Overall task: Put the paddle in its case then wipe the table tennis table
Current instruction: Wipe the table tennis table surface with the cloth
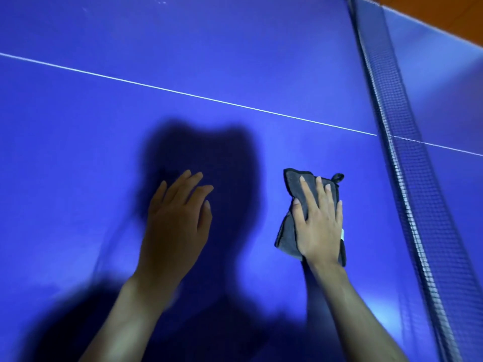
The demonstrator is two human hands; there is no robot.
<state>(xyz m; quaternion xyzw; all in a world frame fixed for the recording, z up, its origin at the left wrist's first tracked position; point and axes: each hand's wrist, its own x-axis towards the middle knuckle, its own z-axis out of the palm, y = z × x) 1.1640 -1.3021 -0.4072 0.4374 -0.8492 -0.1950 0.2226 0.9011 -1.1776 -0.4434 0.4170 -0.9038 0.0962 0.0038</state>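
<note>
The blue table tennis table fills the view, with a thin white centre line running across it. A folded grey cloth with a dark edge and a small loop lies flat on the table right of centre. My right hand presses flat on the cloth with straight, spread fingers. My left hand is over the table to the left of the cloth, fingers straight, holding nothing; I cannot tell whether it touches the surface. No paddle or case is in view.
The dark net stands along the right side, close to the cloth, with the table's other half beyond it. An orange floor shows at the top right. My own shadow falls over the lower middle of the table.
</note>
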